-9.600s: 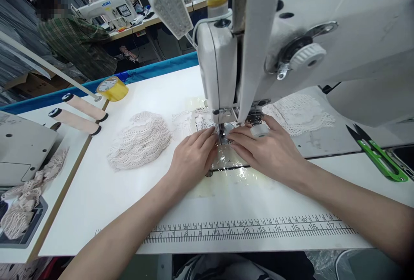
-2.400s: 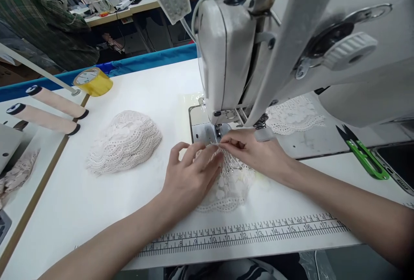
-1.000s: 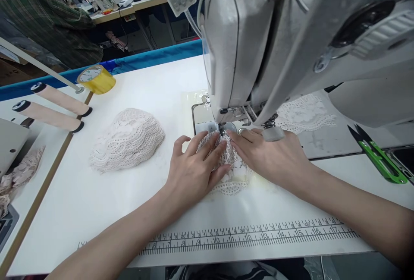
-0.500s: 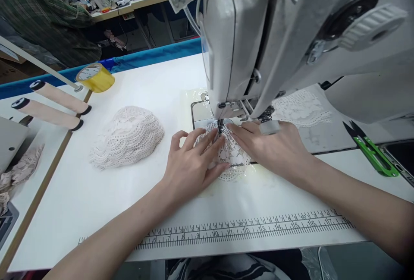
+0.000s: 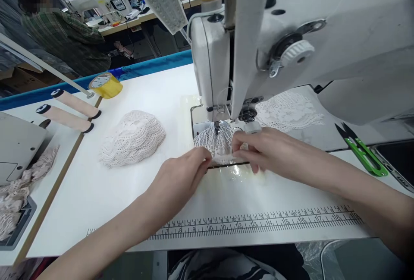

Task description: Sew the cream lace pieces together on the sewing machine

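A piece of white lace (image 5: pixel 215 140) lies gathered under the needle and presser foot of the white sewing machine (image 5: pixel 211 64). My left hand (image 5: pixel 184 172) pinches its near edge on the left side. On the right, my right hand (image 5: pixel 258 148) grips the same near edge with thumb and curled fingers, close to the presser foot. Between the two hands the edge is drawn into a narrow band. Another lace piece (image 5: pixel 287 109) lies flat behind my right hand, and a lace pile (image 5: pixel 132 137) sits to the left.
Green-handled snips (image 5: pixel 365 150) and a dark phone (image 5: pixel 396 159) are at the right. Yellow tape (image 5: pixel 105 85) and two thread cones (image 5: pixel 64 118) stand at the left. A printed ruler (image 5: pixel 239 224) runs along the front edge. Beyond, a person (image 5: pixel 64 38) sits near another machine (image 5: pixel 100 1).
Both hands went from lying spread on the lace beside the needle to pinching its near edge. That edge is now lifted and folded. The camera view has shifted slightly.
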